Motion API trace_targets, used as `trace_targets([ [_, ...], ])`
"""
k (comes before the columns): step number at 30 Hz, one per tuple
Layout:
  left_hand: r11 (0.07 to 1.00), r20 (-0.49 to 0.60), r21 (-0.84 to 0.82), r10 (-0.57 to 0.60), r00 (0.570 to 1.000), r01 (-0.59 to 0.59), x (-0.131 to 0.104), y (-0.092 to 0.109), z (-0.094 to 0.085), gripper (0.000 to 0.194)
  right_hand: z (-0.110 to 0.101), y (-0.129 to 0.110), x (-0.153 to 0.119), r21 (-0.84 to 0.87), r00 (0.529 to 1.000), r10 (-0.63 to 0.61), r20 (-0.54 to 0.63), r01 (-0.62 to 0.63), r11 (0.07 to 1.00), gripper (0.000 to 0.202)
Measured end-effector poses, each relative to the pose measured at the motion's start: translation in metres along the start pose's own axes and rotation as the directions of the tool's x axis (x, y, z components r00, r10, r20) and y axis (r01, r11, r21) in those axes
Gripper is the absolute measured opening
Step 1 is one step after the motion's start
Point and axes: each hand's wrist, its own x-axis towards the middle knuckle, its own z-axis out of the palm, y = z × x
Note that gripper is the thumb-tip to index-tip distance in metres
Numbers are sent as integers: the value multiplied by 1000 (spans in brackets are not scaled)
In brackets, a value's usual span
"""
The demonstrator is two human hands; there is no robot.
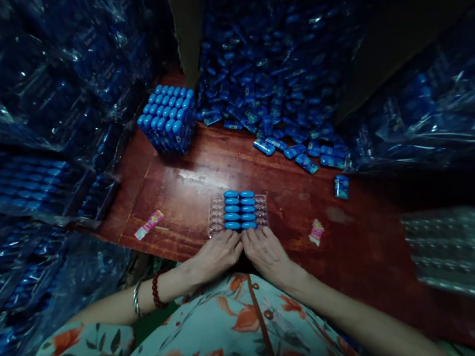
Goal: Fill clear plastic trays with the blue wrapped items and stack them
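Note:
A clear plastic tray (215, 213) with moulded compartments lies in front of me. Two columns of small blue containers (232, 209) fill its middle, while the side compartments show bare. At the tray's near edge, my left hand (220, 254) has its fingers curled down over the near end of the left column. Right beside it, almost touching, my right hand (267, 250) is closed the same way at the right column. Each hand appears to grip a blue container, mostly hidden under the fingers.
A stacked block of blue containers (169, 119) stands at the back left of the reddish wooden table (184, 180). Loose blue containers (269, 94) spill from the back. Stacked clear trays (470, 255) lie at right. Pink-and-white wrappers (149, 224) and plastic-wrapped packs (39, 179) lie around.

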Motion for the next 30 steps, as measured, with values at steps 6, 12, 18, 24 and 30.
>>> trace_targets([
  [6, 979, -190, -178, -134, 973, 100, -23, -12, 17, 38, 18, 22, -26, 108, 990, 115, -76, -107, 988, 34],
  [12, 960, -190, -224, -210, 959, 166, -23, -6, 20, 36, 12, 13, -22, 67, 991, 131, -27, -129, 989, 28],
  [18, 988, -42, -100, -126, 991, 121, -6, 0, 6, 22, -3, -7, 7, -36, 997, 24, 72, -22, 999, 20],
  [24, 989, -81, -134, -76, 994, 64, -9, -7, 6, 22, -4, 12, 5, 50, 992, -65, 107, 60, 997, 20],
  [30, 890, -347, -418, -340, 874, 181, -25, -9, 27, 34, 26, 29, -25, 303, 992, 103, -74, -76, 950, 36],
])
